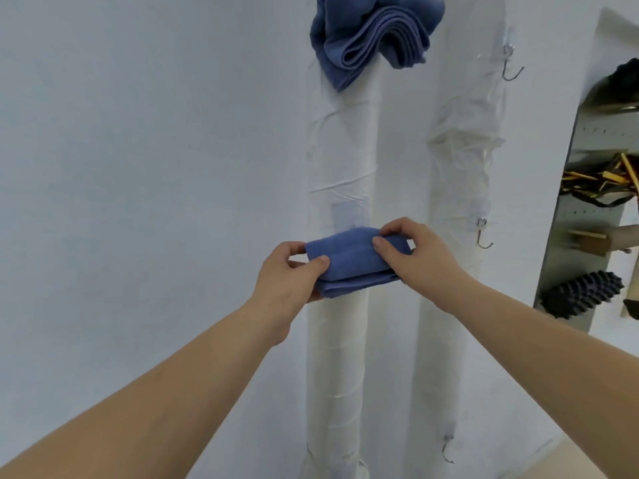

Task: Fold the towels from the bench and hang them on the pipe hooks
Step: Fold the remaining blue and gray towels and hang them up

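I hold a folded blue towel flat against the left white wrapped pipe, about halfway up. My left hand pinches its left end between thumb and fingers. My right hand grips its right end from above. Any hook behind the towel is hidden. A second folded blue towel hangs bunched near the top of the same pipe. The right pipe carries bare metal hooks: an upper hook, a middle hook and a low hook.
A plain white wall fills the left. At the right edge a grey metal shelf unit holds yellow-and-black straps, a wooden block and a black knobbly roller.
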The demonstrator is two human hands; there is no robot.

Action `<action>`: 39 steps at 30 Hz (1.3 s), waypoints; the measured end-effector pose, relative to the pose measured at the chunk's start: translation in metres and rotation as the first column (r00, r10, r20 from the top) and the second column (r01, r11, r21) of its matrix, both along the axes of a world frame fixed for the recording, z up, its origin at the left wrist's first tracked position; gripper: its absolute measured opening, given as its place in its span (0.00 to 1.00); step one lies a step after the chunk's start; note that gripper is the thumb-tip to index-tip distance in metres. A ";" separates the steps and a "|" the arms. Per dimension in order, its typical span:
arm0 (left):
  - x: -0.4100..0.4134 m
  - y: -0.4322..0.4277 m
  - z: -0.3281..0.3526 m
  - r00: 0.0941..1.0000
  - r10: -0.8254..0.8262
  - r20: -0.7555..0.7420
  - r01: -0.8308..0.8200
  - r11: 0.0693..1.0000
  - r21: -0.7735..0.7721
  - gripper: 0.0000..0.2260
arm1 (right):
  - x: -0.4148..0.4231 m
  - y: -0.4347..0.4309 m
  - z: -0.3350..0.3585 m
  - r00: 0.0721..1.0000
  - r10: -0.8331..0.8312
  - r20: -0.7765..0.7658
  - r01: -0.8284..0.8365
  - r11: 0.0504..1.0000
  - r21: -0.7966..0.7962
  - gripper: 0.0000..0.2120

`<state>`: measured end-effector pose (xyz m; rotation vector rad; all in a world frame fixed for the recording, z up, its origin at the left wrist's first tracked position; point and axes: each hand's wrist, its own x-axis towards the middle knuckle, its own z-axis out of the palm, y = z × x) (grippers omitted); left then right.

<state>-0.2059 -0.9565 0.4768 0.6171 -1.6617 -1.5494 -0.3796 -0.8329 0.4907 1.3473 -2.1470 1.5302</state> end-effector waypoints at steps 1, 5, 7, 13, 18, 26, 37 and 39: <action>-0.002 -0.003 -0.004 1.000 -0.010 -0.001 0.010 0.999 0.039 0.14 | 0.000 -0.002 0.001 1.000 0.015 0.027 -0.015 1.000 0.007 0.05; -0.006 -0.003 -0.012 0.995 -0.095 -0.036 0.101 0.976 0.193 0.12 | -0.003 -0.002 0.006 0.977 0.049 0.206 -0.081 0.986 0.146 0.10; -0.008 -0.002 -0.013 0.993 -0.109 -0.046 0.116 0.964 0.237 0.12 | -0.005 0.000 0.008 0.960 0.047 0.276 -0.112 0.968 0.225 0.13; -0.004 -0.005 -0.013 0.949 0.315 -0.003 -0.177 0.527 -0.831 0.16 | -0.005 -0.007 0.011 1.000 -0.014 -0.017 0.018 0.961 0.276 0.18; -0.004 0.004 -0.016 0.967 0.245 0.072 -0.008 0.311 -0.950 0.13 | -0.007 -0.006 0.012 0.879 0.024 -0.476 0.052 0.988 0.147 0.06; -0.004 0.009 -0.026 0.989 0.040 0.146 0.080 0.680 -0.729 0.15 | -0.006 -0.001 0.005 0.987 0.139 0.087 -0.156 0.955 0.251 0.19; -0.012 0.006 -0.038 0.996 -0.085 -0.019 0.070 0.907 -0.416 0.15 | 0.007 -0.009 -0.011 0.912 0.110 0.396 -0.170 0.978 0.121 0.09; -0.010 0.006 -0.034 0.997 -0.077 0.032 0.083 0.890 -0.448 0.15 | 0.014 0.001 -0.009 0.905 0.177 0.387 -0.218 0.974 0.065 0.10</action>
